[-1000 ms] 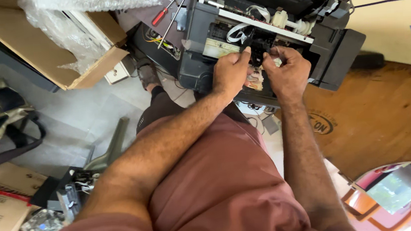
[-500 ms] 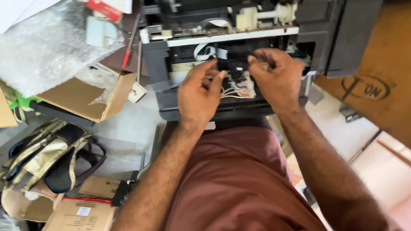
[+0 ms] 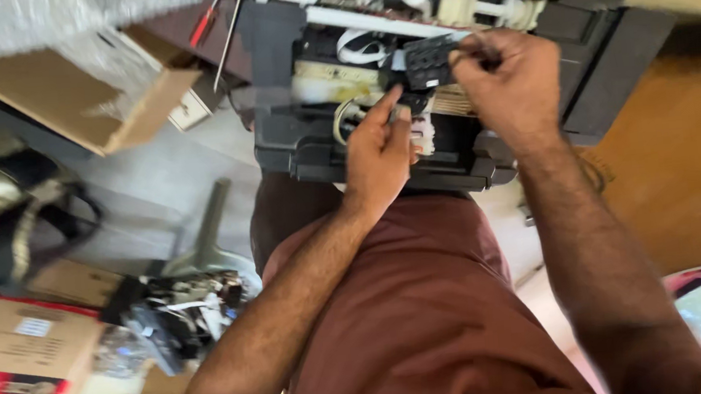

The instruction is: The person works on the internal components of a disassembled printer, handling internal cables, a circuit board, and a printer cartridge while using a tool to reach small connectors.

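Here, at upper centre of the frame, the opened printer [image 3: 346,151] rests against your lap. Your right hand [image 3: 514,81] pinches the black carriage part [image 3: 427,62]; your left hand [image 3: 376,148], fingers half-curled, steadies the mechanism beneath it.

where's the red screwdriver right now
In the head view it lies upper left of centre, the red screwdriver between the cardboard box and the opened printer.
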